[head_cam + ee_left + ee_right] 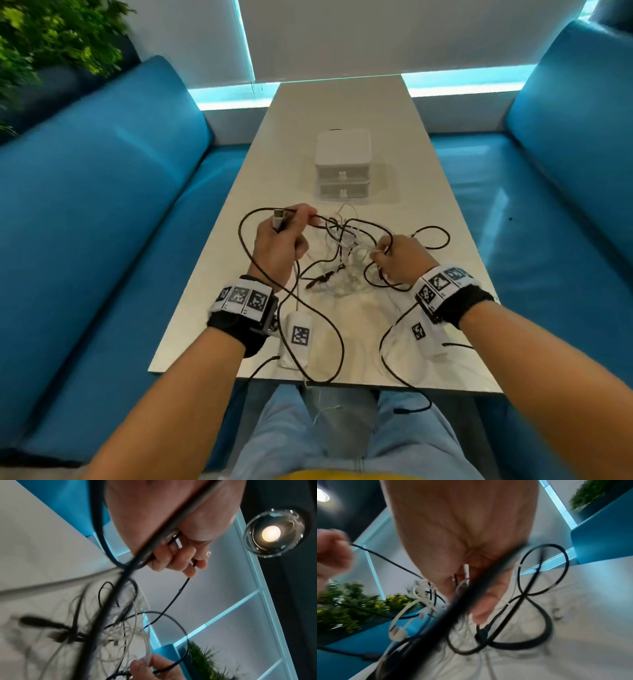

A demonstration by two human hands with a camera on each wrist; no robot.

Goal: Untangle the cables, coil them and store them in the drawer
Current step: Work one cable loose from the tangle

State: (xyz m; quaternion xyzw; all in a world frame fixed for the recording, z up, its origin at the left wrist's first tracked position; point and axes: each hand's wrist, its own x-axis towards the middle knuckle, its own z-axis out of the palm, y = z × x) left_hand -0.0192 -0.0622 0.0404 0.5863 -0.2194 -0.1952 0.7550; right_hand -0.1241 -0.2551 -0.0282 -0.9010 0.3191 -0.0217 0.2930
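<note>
A: Between your two hands, the tangle (346, 246) hangs unsorted. Nothing is coiled, and both drawers (343, 175) beyond your knuckles look closed. I'd call this the very start.

B: Grips?

A: Your left hand (279, 240) curls round the black cable (247, 253), its metal plug poking above your fist. Your right hand (402, 257) pinches thin white cable (356, 241) at the knot's edge.

B: Materials?

A: Black cord: thick, round, springy, holding wide loops. White cord: thin, limp, glossy, tightly snarled. Table (342, 102): smooth, pale.
</note>
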